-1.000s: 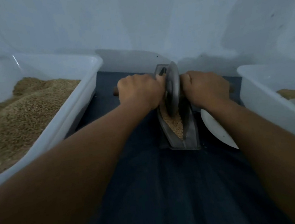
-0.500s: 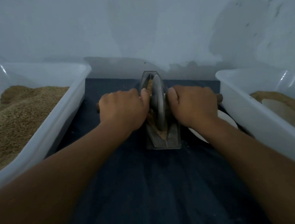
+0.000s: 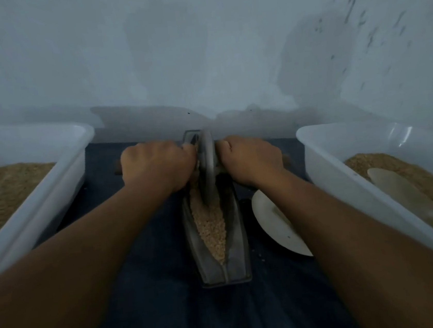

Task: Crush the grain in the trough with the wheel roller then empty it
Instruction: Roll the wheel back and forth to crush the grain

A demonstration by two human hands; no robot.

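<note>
The left hand [image 3: 156, 166] and right hand [image 3: 250, 160] clench the grey metal wheel roller [image 3: 208, 164]'s axle at the far end of the long grey metal trough [image 3: 235, 242]. The tan grain [image 3: 210, 226] lies along the trough toward the worktop's near edge, equally close to both hands.

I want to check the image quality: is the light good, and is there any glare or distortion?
Head view: dim, bluish light, soft shadows on the wall; a small glare streak on the right tub; wide-angle stretching enlarges the forearms near the bottom edge; grain in the trough stays fairly sharp.
</note>
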